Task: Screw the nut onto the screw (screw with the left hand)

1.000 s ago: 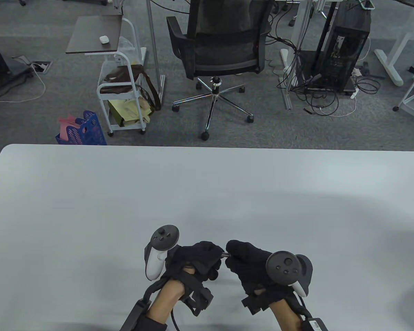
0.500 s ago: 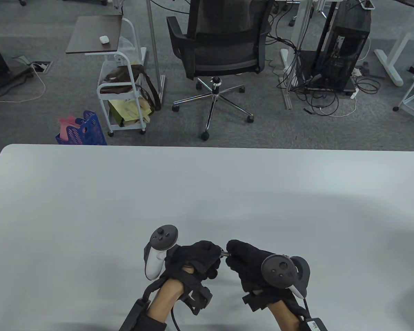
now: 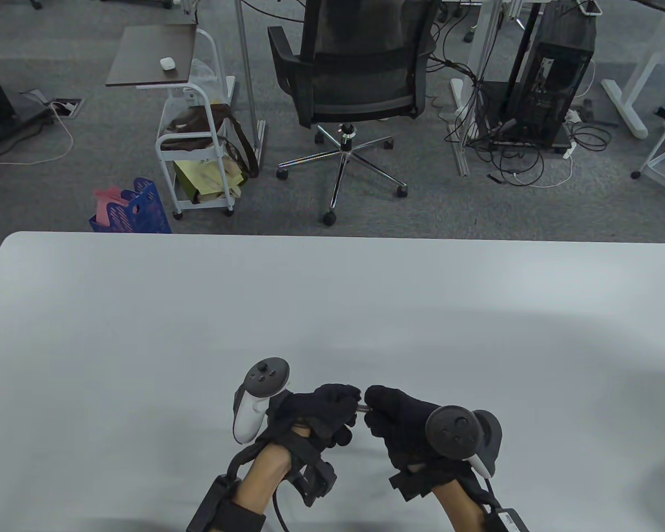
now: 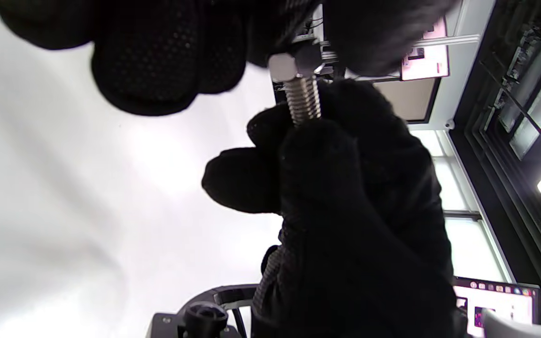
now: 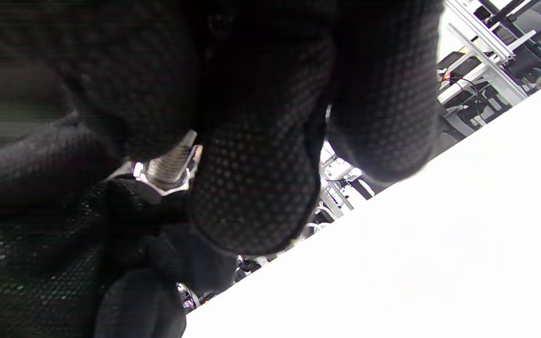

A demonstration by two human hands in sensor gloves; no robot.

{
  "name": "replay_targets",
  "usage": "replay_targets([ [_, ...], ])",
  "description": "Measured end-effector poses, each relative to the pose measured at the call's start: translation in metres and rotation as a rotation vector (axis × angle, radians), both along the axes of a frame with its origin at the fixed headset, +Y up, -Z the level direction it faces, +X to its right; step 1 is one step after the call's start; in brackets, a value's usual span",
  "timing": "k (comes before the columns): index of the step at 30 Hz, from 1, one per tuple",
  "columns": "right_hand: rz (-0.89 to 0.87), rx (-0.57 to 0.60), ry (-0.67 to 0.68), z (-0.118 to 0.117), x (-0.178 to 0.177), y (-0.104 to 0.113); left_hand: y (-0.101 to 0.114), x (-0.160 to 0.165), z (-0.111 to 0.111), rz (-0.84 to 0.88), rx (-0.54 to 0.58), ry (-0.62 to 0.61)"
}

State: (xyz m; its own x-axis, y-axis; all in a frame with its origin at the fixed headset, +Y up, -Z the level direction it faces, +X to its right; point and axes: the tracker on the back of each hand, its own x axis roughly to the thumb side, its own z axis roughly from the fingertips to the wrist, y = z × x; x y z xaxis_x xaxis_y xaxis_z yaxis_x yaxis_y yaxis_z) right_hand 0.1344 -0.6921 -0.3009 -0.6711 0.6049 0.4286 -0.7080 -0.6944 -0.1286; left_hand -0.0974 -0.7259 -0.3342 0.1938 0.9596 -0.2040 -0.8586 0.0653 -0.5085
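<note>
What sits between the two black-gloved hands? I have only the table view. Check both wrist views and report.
Observer: The left wrist view shows a silver hex nut threaded on a ridged steel screw.
Operator: Tell me who holds what.
Observer: The left hand pinches the nut; the right hand grips the screw's shaft.
Operator: Report how far on the nut is.
Observer: Bare threads show between the nut and the right hand's fingers; how much more shaft the glove hides, I cannot tell.
</note>
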Motion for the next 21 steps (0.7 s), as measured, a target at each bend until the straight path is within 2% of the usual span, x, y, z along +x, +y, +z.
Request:
replay_targets([
  [3,0.002,-0.009,-0.006,-0.003,0.000,-0.001,-0.003,-0.001,-0.003,-0.042,0.013,0.074],
  [6,0.006,-0.006,-0.006,-0.003,-0.001,0.000,0.000,0.001,-0.003,-0.027,0.038,0.026],
  [9,-0.016,-0.008,0.010,-0.001,-0.001,-0.001,0.000,-0.001,0.000,0.010,0.008,-0.036],
  [13,0.001,-0.001,0.015,0.000,-0.003,0.001,0.000,-0.004,0.002,-0.029,0.032,0.050],
  [17,0.005,0.003,0.036,0.003,-0.005,0.001,0.007,-0.002,0.005,-0.081,0.081,0.039],
  [21,-0.002,-0.003,0.039,0.003,-0.004,0.001,0.010,-0.003,0.004,-0.029,0.076,-0.014],
])
